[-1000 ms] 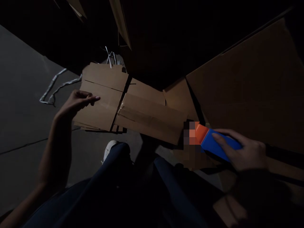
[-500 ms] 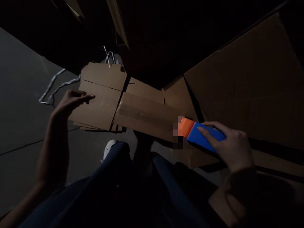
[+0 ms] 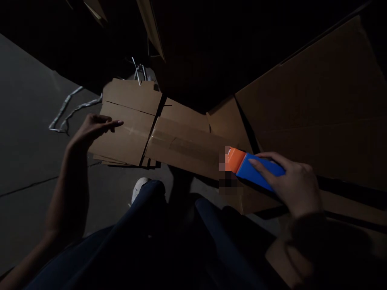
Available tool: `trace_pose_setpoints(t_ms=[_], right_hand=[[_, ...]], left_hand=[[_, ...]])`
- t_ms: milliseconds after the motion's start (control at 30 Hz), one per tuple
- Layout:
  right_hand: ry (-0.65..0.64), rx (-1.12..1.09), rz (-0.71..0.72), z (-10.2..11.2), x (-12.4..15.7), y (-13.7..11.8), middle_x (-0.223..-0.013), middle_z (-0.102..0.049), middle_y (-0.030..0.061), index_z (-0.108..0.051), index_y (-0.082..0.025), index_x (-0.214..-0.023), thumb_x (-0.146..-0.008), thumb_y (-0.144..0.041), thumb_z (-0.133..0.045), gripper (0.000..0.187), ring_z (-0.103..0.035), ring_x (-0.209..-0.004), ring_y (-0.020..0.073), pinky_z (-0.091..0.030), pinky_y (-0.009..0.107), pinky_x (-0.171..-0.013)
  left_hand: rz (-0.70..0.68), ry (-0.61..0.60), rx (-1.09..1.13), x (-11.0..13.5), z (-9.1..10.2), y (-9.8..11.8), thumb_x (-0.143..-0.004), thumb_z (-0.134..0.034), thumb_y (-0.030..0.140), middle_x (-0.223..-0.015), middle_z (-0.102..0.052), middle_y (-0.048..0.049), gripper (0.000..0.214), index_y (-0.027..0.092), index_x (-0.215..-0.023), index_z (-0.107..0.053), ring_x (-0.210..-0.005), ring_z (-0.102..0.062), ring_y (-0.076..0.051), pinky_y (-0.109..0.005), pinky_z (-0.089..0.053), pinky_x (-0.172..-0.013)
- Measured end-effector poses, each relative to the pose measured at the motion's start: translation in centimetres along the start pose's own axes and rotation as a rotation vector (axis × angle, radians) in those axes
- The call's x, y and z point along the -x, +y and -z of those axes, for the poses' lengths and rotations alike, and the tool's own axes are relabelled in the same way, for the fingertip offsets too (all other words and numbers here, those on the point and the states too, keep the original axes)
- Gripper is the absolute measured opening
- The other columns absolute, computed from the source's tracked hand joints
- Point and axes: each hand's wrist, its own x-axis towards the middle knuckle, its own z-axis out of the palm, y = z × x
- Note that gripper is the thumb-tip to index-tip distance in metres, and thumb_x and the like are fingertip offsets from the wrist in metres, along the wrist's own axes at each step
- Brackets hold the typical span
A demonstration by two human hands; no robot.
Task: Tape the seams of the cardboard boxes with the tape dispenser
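Note:
In my right hand (image 3: 298,183) is a blue, block-shaped tool (image 3: 260,171) with an orange head pointing left. My thumb lies along its top face and my fingers wrap round the far side. The head's tip is blurred out by pixels, so the exact kind does not show. Below it lies a flattened cardboard box (image 3: 187,141) with a strip of clear tape along it. My left hand (image 3: 93,131) hovers over a stack of flat cardboard (image 3: 127,125), most fingers curled and one digit pointing right. Nothing shows in that hand.
A large cardboard panel (image 3: 314,96) leans at the right. Crumpled silvery strapping (image 3: 68,104) lies on the grey floor (image 3: 24,133) at the left. My white shoe (image 3: 139,189) stands close to the stack. Dark bulky shapes fill the top, where details are lost.
The blue and orange tool has shifted slightly left and up with my right hand. My left hand has barely moved, and the cardboard lies as before.

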Motion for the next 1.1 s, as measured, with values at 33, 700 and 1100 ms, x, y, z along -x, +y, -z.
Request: trace_pose_setpoints(t_ms=[33,700,1100], right_hand=[[-0.001,0.012,-0.008,0.0,0.0,0.0,-0.08,-0.076,0.0065,-0.078,-0.025,-0.09,-0.081,-0.08,-0.047,0.064,-0.07,-0.07,0.0223,-0.047,0.031,-0.064],[-0.074,0.039,-0.13,-0.2,-0.4,-0.1,-0.08,-0.073,0.0062,-0.077,-0.031,-0.096,-0.07,-0.092,-0.045,0.074,-0.068,-0.074,0.0278,-0.045,0.035,-0.063],[-0.029,-0.078,-0.121,-0.9,-0.6,0.4,-0.078,-0.072,0.0037,-0.077,-0.03,-0.095,-0.072,-0.077,-0.066,0.053,-0.068,-0.073,0.0239,-0.048,0.035,-0.068]], left_hand=[[0.001,-0.001,0.0,0.0,0.0,0.0,-0.085,-0.069,0.043,-0.055,-0.03,0.007,0.037,0.016,-0.064,-0.056,-0.056,-0.027,-0.007,-0.026,-0.019,-0.054],[-0.042,0.094,0.051,-2.0,-1.6,-2.7,-0.066,-0.077,0.062,-0.045,-0.036,0.006,0.051,0.017,-0.05,-0.057,-0.048,-0.032,-0.005,-0.018,-0.02,-0.046],[-0.073,-0.038,0.083,-3.6,-4.4,-4.1,-0.068,-0.072,0.06,-0.044,-0.03,0.0071,0.051,0.016,-0.05,-0.053,-0.047,-0.03,-0.004,-0.019,-0.02,-0.046]])
